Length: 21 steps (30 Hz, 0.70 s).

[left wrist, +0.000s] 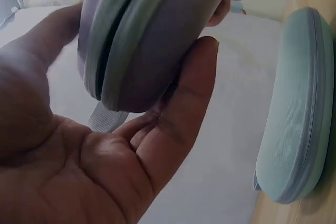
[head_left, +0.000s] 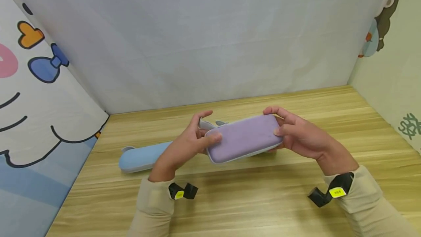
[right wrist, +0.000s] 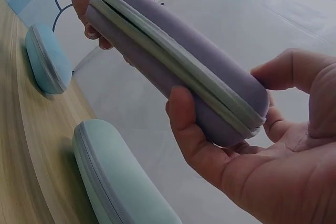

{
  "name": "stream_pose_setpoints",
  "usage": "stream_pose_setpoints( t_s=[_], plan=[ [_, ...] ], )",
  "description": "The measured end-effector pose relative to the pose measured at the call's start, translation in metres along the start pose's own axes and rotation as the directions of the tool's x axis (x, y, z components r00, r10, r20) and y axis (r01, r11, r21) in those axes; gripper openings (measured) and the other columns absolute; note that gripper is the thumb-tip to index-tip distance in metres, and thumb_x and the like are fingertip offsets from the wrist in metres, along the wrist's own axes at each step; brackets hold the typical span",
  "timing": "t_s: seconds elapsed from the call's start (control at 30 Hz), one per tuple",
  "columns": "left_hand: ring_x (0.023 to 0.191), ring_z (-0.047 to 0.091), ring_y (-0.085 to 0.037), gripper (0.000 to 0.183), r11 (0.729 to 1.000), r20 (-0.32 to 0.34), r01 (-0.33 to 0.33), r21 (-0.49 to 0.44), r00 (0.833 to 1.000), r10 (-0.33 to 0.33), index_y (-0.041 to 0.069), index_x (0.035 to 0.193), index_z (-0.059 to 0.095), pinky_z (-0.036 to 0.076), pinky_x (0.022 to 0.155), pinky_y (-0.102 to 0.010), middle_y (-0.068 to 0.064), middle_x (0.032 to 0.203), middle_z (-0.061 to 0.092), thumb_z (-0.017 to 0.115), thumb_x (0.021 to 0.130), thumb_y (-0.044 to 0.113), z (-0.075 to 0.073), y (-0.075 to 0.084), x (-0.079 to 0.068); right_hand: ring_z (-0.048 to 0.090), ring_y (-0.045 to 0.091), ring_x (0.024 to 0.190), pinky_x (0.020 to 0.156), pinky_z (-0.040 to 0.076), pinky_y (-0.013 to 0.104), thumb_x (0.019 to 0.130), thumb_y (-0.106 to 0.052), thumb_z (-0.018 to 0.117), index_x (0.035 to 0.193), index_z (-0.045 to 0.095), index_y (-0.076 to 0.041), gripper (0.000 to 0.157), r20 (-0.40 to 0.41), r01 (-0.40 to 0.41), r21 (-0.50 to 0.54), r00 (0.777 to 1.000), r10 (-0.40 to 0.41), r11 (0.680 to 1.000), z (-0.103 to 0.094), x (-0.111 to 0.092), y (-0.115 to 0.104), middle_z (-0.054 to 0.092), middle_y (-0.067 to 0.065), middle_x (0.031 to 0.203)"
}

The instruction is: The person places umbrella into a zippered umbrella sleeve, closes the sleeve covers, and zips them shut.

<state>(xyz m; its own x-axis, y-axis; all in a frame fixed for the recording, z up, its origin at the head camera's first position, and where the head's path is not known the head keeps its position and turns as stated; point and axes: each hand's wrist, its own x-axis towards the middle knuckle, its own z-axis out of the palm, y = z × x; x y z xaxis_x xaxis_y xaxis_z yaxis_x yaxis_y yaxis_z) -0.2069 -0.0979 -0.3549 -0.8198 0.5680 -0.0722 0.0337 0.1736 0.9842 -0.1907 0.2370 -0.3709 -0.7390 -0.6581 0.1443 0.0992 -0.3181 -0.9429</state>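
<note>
A purple zip case (head_left: 245, 138) with rounded ends and a pale trim is held tilted above the table between both hands. The left hand (head_left: 185, 143) grips its left end, thumb on the top face and fingers beneath. At the other end the right hand (head_left: 302, 138) holds it, thumb pressed on the near face. In the right wrist view, a narrow dark line runs between the case's two pale trim bands. A grey strap (head_left: 206, 124) shows by the left fingers. Behind the left wrist lies a light blue case (head_left: 143, 156), partly covered by that hand.
A mint green case (right wrist: 126, 177) rests on the wooden table (head_left: 250, 200); the purple case and hands mostly hide it in the head view. A white cloth wall (head_left: 210, 39) stands along the back edge, with printed panels at the left (head_left: 49, 112) and right (head_left: 391, 72).
</note>
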Motion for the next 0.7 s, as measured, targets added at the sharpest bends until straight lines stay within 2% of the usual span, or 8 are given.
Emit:
stream_pose_setpoints(
  t_s=[0.13, 0.33, 0.47, 0.57, 0.7],
  plan=[
    [0.102, 0.070, -0.030, 0.094, 0.999, 0.003, 0.009, -0.046, 1.000, -0.009, 0.033, 0.160, 0.012, 0.055, 0.089, -0.040, -0.018, 0.122, 0.066, 0.078, 0.093, 0.025, 0.000, 0.001, 0.000, 0.058, 0.028, 0.112, 0.088, 0.057, 0.045, 0.100, 0.010, 0.042, 0.133, 0.045, -0.019, 0.044, -0.019, 0.002, -0.022, 1.000, -0.002, 1.000, 0.001, 0.001, 0.001, 0.043, 0.013, 0.136],
    [0.103, 0.067, -0.029, 0.091, 0.998, -0.060, 0.005, -0.061, 0.998, -0.009, 0.030, 0.159, 0.009, 0.052, 0.092, -0.039, -0.021, 0.119, 0.065, 0.073, 0.095, 0.018, 0.003, 0.000, 0.002, 0.055, 0.030, 0.111, 0.087, 0.055, 0.042, 0.096, 0.010, 0.049, 0.130, 0.042, -0.021, 0.046, -0.035, -0.029, -0.060, 0.999, 0.027, 0.998, 0.005, 0.005, 0.007, 0.041, 0.015, 0.134],
    [0.109, 0.062, -0.029, 0.091, 0.999, -0.153, 0.028, 0.014, 0.988, -0.026, 0.033, 0.158, 0.014, 0.051, 0.092, -0.042, -0.018, 0.132, 0.054, 0.078, 0.092, 0.028, 0.007, 0.000, 0.005, 0.056, 0.031, 0.113, 0.089, 0.054, 0.042, 0.095, 0.011, 0.052, 0.133, 0.039, -0.021, 0.051, -0.022, -0.044, -0.076, 0.999, 0.043, 0.996, 0.008, 0.007, 0.010, 0.042, 0.016, 0.134],
    [0.110, 0.061, -0.029, 0.094, 0.996, -0.193, 0.039, 0.084, 0.981, -0.022, 0.036, 0.157, 0.018, 0.051, 0.092, -0.043, -0.014, 0.136, 0.049, 0.083, 0.089, 0.035, 0.008, -0.001, 0.007, 0.056, 0.031, 0.114, 0.089, 0.054, 0.042, 0.096, 0.010, 0.054, 0.140, 0.039, -0.020, 0.056, -0.019, -0.049, -0.089, 0.999, 0.048, 0.995, 0.009, 0.008, 0.011, 0.042, 0.017, 0.135],
    [0.108, 0.062, -0.031, 0.095, 0.998, -0.149, 0.017, 0.064, 0.989, -0.008, 0.036, 0.157, 0.016, 0.052, 0.091, -0.044, -0.017, 0.134, 0.052, 0.082, 0.090, 0.029, 0.007, -0.003, 0.007, 0.056, 0.032, 0.115, 0.090, 0.054, 0.042, 0.097, 0.007, 0.056, 0.149, 0.040, -0.017, 0.059, 0.004, -0.058, -0.110, 0.998, 0.059, 0.992, 0.011, 0.007, 0.012, 0.043, 0.019, 0.138]
  ],
)
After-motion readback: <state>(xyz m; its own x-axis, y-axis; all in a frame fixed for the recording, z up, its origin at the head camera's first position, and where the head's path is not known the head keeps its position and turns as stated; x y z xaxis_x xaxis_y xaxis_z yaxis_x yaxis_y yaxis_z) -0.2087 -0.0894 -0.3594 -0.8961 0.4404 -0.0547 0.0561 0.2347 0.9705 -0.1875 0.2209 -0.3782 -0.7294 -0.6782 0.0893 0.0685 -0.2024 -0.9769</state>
